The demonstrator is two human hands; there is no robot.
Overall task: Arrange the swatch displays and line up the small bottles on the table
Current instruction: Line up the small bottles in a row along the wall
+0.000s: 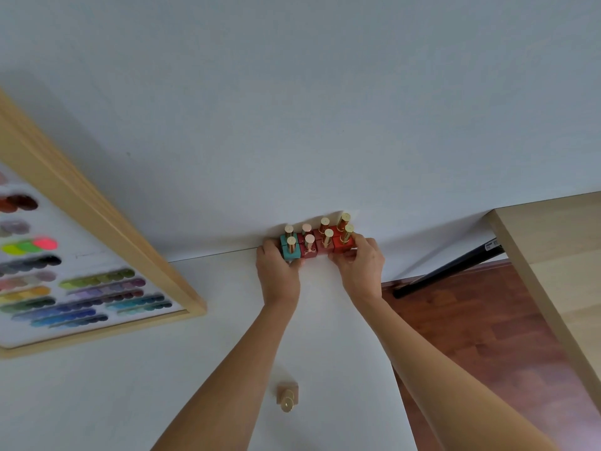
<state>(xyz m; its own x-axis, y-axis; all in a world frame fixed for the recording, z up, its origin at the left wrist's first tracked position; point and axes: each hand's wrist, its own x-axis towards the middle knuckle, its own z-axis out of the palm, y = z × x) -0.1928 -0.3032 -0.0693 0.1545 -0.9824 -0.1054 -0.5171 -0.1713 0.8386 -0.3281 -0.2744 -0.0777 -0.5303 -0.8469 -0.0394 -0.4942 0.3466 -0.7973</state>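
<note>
Your left hand (276, 268) and right hand (357, 260), fingers pressed against the end bottles, squeeze the nail polish bottles (317, 240) at 12 o'clock to square the block against the wall.

Eight small bottles (317, 239) are standing upright in a tight block at the far edge of the white table (113, 402), right against the wall, two rows of four, all with gold caps. The near row is running teal bottle (290, 251), dark pink bottle (309, 249), red, then orange-red bottle (343, 244). One beige bottle (287, 397) is standing alone, well apart near the front. The wood-framed swatch display (81, 262) is leaning at the left, showing rows of coloured swatches.
</note>
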